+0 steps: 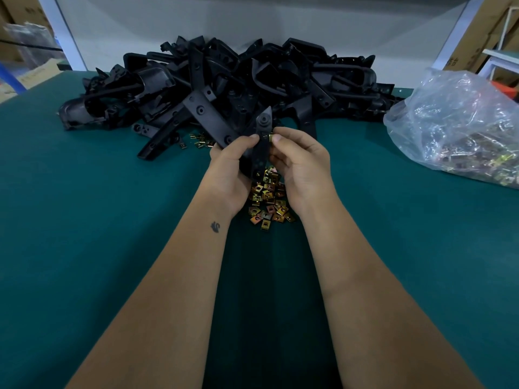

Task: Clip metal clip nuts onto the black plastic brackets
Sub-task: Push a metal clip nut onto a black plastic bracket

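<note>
- Head view: the left hand has its fingers curled round a black plastic bracket, holding it upright above the green table, its pointed end up and a round boss near the tip.
- The right hand pinches a brass-coloured clip nut between thumb and fingertip, right against the bracket's right edge, about mid-length; whether it is fully seated on the edge cannot be told.
- A loose heap of clip nuts lies on the table under and between the two wrists.
- A few more stray nuts lie further back, just beside the front of the bracket pile.
- A large pile of black brackets covers the far side of the table, the pieces stacked at all angles.
- At the right, a clear plastic bag sits on the table, well apart from the hands, with more metal parts showing through it.
- Cardboard cartons stand beyond the table at the right; dark characters are printed on one, too blurred to read.
- A small dark tattoo marks the left wrist; it carries no legible writing.
</note>
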A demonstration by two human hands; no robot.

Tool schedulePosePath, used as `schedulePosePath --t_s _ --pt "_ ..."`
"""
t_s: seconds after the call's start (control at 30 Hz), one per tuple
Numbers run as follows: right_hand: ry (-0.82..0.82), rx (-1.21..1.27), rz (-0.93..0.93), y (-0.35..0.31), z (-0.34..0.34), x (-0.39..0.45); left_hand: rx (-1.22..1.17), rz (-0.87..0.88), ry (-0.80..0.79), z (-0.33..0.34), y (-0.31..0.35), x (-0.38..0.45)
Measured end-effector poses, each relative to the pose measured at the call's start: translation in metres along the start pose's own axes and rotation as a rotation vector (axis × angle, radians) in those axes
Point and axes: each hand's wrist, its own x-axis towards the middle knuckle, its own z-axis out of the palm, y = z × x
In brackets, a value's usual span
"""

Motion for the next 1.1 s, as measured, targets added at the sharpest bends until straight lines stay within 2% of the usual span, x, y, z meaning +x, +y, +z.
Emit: schedulePosePath --t_s 0.27,0.47,0.6,0.97,1.1 --pt "0.037 0.03 0.01 -0.0006 0.0001 0.0005 0.085 0.064 -0.01 0.0008 -0.0016 -0.0038" --pt "0.087 0.108 0.001 0.0001 -0.0013 0.0028 0.193 0.108 -0.074 -0.001 -0.0032 -0.0046" --pt "0.118 0.063 -0.023 0.0032 -0.0003 0.0031 0.252 0.135 -0.076 -0.0014 -0.004 -0.0042" --pt "0.147 -0.015 -0.032 0.0055 0.0035 0.0008 0.265 0.16 -0.081 -0.004 -0.0064 -0.002" --pt "0.158 0.042 -0.018 0.0063 0.0075 -0.0011 0.255 0.183 -0.062 -0.0046 -0.0083 -0.0016"
